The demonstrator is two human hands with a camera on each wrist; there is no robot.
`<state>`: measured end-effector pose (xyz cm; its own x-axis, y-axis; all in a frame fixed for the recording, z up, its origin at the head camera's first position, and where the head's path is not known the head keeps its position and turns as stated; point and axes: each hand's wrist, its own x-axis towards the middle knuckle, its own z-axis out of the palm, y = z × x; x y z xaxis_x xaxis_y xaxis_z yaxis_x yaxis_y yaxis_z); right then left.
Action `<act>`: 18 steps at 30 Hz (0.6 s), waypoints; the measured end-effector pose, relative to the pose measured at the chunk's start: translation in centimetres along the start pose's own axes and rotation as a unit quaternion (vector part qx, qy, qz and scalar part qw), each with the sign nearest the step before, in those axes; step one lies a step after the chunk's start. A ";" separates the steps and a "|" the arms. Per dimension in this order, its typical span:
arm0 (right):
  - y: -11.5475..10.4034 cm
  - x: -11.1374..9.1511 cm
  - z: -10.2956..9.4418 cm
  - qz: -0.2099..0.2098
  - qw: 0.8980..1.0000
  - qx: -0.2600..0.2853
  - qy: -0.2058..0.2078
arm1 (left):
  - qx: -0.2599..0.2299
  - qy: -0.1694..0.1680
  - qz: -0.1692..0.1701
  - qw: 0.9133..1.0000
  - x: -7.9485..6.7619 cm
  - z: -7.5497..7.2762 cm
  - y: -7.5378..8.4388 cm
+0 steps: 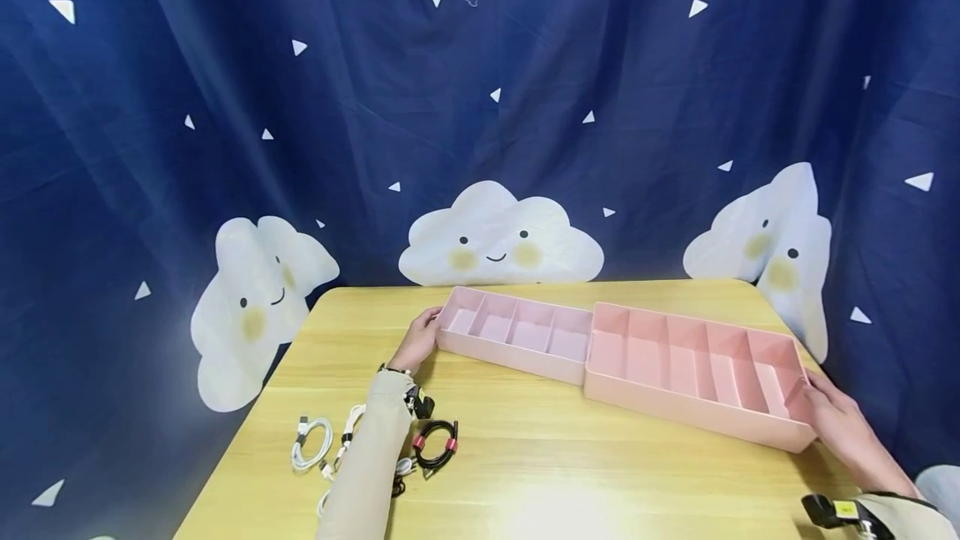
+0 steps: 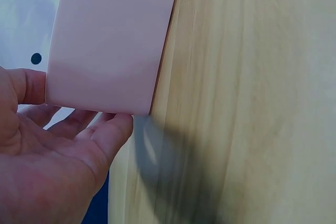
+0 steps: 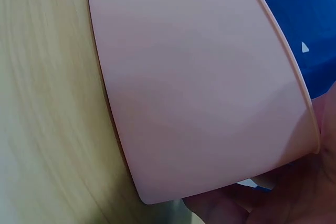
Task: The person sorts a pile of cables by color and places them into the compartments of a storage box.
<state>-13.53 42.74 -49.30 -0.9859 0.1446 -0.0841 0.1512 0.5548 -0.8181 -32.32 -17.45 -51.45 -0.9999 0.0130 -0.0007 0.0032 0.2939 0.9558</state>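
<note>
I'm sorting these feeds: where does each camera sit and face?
Head: head-worn, facing forward and down at the narrow tray and wide tray; left hand, right hand and sleeves show.
Left wrist: on that wrist, facing the narrow tray's outer wall; left hand shows.
Right wrist: on that wrist, facing the wide tray's outer wall; right hand shows.
Head and left wrist share the narrow tray.

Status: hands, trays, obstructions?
Left hand gripping outer end of four-slot tray; right hand likewise on five-slot tray. Trays end to end. Coiled cables by left sleeve, apart from trays.
</note>
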 end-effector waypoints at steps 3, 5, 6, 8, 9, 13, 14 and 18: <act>0.1 0.3 0.3 -0.025 1.000 -0.007 0.008 | 0.000 0.005 -0.003 1.000 -0.5 -0.3 0.1; 0.1 0.6 0.6 -0.042 0.999 -0.008 0.013 | -0.002 0.009 -0.006 1.000 -0.9 -0.5 0.1; 0.1 0.7 0.8 -0.046 0.999 -0.002 0.013 | -0.001 0.011 -0.008 1.000 -1.1 -0.7 0.1; -0.1 1.0 1.0 -0.047 0.999 0.005 0.007 | 0.003 0.017 -0.010 1.000 -1.4 -0.9 0.0; -0.3 1.1 1.1 -0.043 0.999 0.010 0.004 | 0.005 0.019 -0.010 1.000 -1.6 -1.1 0.0; -0.8 1.6 1.3 -0.020 0.999 0.024 -0.011 | 0.012 0.030 -0.020 0.999 -2.1 -1.7 -0.3; -1.0 1.7 1.4 -0.015 0.999 0.026 -0.013 | 0.013 0.033 -0.021 0.999 -2.2 -1.8 -0.4; -1.5 2.1 1.7 -0.010 0.999 0.038 -0.020 | 0.012 0.042 -0.022 0.999 -2.7 -2.4 -0.6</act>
<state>-15.99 40.78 -49.23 -0.9910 0.1004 -0.0881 0.1265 0.4926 -0.8610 -29.70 -19.97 -51.34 -0.9966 -0.0808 -0.0169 -0.0416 0.3146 0.9483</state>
